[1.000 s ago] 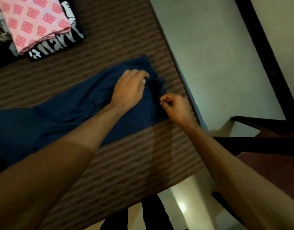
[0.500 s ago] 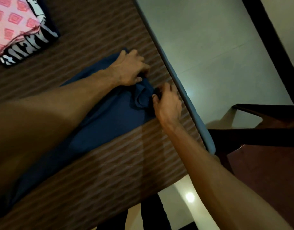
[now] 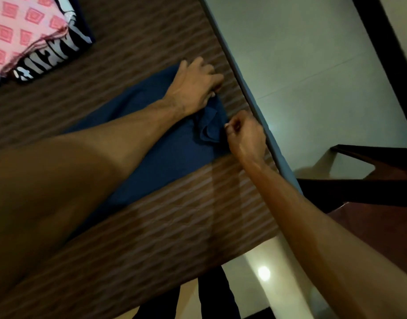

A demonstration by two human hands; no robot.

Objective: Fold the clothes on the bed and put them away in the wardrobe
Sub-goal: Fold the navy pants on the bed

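Gripping the far end of the blue garment, your left hand is curling its fingers into the cloth, while your right hand is pinching the bunched edge just beside it. You're working on a bed with a brown striped cover, its edge running along a pale floor. That garment is lying flat and stretched across the bed, rumpled between your hands. A pink patterned cloth is sitting on a black printed shirt at the far corner.

Pale tiled floor with a light glare, dark wooden furniture at right
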